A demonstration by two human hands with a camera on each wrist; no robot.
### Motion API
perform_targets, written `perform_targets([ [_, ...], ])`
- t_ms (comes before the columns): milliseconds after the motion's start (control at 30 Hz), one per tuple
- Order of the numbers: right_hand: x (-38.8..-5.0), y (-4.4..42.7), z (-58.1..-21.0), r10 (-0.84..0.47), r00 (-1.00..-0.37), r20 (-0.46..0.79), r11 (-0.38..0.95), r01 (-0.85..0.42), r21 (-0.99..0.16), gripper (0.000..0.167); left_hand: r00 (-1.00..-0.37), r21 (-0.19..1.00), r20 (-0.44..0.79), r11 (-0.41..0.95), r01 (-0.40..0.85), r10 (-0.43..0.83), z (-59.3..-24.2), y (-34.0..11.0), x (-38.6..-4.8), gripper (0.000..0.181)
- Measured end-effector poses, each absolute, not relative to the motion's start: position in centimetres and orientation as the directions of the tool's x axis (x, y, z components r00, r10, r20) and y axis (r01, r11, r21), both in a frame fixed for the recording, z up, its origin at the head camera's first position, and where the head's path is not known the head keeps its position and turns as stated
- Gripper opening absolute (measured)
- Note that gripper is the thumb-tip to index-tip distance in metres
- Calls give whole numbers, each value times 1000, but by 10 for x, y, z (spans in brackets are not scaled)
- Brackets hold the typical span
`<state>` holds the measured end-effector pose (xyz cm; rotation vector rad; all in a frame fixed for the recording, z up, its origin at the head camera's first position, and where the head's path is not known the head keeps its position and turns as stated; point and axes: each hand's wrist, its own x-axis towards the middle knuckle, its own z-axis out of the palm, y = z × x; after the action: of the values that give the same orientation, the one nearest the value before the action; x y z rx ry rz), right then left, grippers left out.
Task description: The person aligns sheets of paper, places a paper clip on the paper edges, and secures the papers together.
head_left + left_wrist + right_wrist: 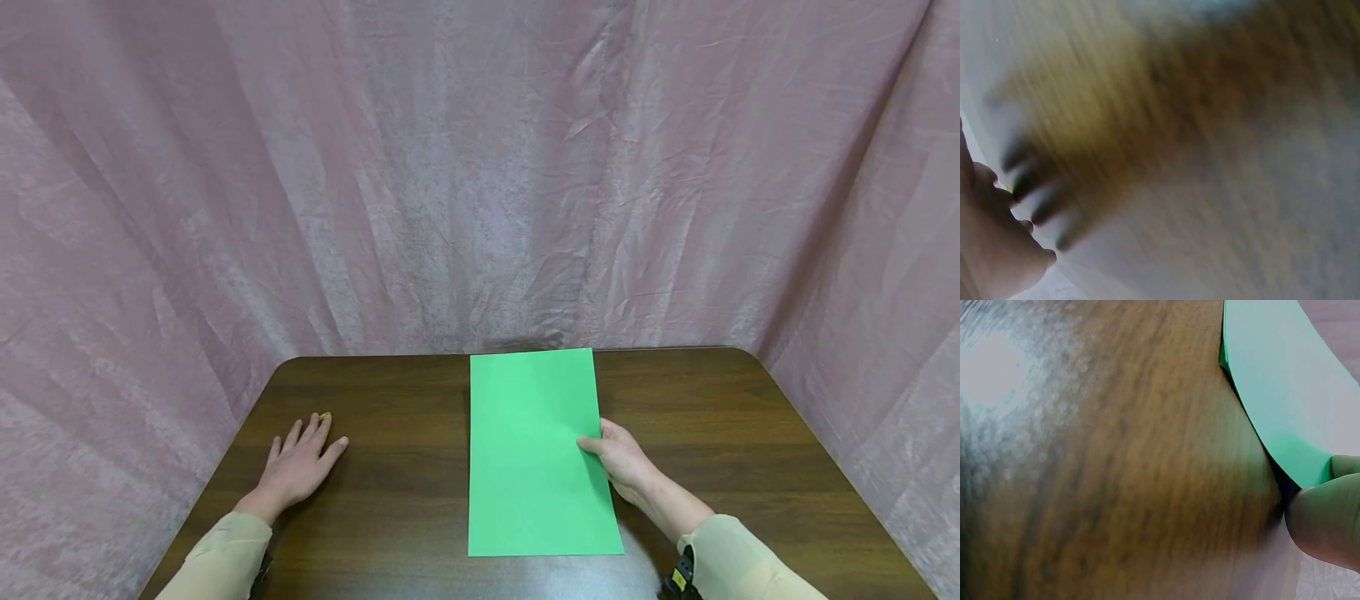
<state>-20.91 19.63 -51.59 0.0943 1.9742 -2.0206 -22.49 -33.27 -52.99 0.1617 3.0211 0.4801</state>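
A sheet of green paper point(528, 467) spans the middle of the table, its long sides running away from me. My right hand point(626, 462) pinches its right edge, thumb on top and the other fingers mostly hidden beneath. In the right wrist view, the paper point(1279, 394) bends up where the hand point(1329, 515) grips it, and a dark gap shows under its edge. At the left, my left hand point(294, 468) is palm down with fingers spread, holding nothing visible. A tiny yellow thing point(324, 415) shows by its fingertips; its kind is unclear.
The dark brown wooden table point(390, 500) has rounded far corners. Pink velvety curtains point(450, 183) hang behind it and along both sides. A dark strap with a yellow mark point(681, 577) sits at the right wrist, beside a pale sleeve.
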Motion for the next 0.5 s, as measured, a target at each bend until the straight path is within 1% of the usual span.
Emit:
perform_targets([
  [500,-209,196,-515,-175,-950,-260,6,263,-965,46,-985,295,-48,944,146,167,-530,-308,-233,85],
])
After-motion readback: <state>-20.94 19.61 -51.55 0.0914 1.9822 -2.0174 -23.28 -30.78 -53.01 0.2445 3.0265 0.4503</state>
